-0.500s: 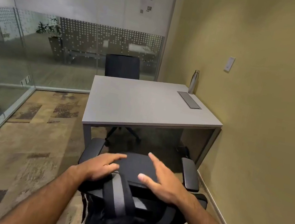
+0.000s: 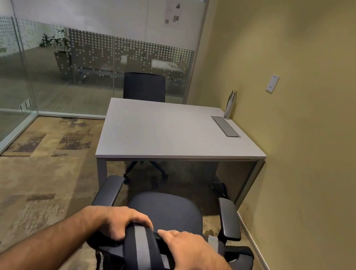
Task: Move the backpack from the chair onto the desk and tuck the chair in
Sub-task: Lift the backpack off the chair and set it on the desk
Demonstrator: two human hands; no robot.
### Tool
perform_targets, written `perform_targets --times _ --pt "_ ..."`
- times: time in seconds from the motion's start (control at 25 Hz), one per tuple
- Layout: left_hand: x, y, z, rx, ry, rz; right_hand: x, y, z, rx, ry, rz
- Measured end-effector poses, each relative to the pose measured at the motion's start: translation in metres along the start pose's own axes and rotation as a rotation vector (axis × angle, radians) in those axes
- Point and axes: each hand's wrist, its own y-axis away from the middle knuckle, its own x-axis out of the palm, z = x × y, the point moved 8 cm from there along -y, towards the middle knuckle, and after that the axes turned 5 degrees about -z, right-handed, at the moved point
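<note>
A black backpack (image 2: 142, 256) with a grey-striped strap hangs over the backrest of the dark office chair (image 2: 166, 211), at the bottom of the view. The chair's seat shows bare, and it stands pulled out a little way in front of the grey desk (image 2: 172, 134). My left hand (image 2: 114, 221) is curled over the backpack's top at the backrest's upper edge, left of the strap. My right hand (image 2: 189, 255) clamps down on the top just right of the strap. The backpack's lower part is out of frame.
A steel bottle (image 2: 230, 104) and a grey cable hatch (image 2: 225, 126) sit at the desk's far right. A second dark chair (image 2: 145, 86) stands behind the desk. A glass wall (image 2: 3, 80) runs along the left, and a yellow wall (image 2: 322, 160) is close on the right.
Both hands, spread flat over the backpack's top before, have curled shut on it. The view has drawn back, so the chair seat now shows.
</note>
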Motion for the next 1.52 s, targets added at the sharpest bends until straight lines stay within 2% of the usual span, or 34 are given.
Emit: perform_targets --times 0.2,0.36,0.76,1.24,1.52 --pt "-0.014 -0.006 -0.007 0.038 -0.345 0.03 0.002 -0.003 -0.009 0.064 -0.031 -0.06" --pt "-0.03 0.008 0.003 0.027 -0.52 -0.069 0.002 0.0 -0.011 0.088 -0.037 -0.094" --pt "-0.033 0.051 0.007 0.135 -0.554 -0.222 0.002 0.0 -0.007 0.103 -0.038 -0.145" --pt "-0.036 0.063 0.012 -0.062 -0.495 -0.076 0.004 0.0 -0.01 0.115 -0.038 -0.128" --pt "-0.022 0.085 0.002 -0.034 -0.589 -0.048 0.007 -0.005 -0.009 0.126 -0.021 -0.128"
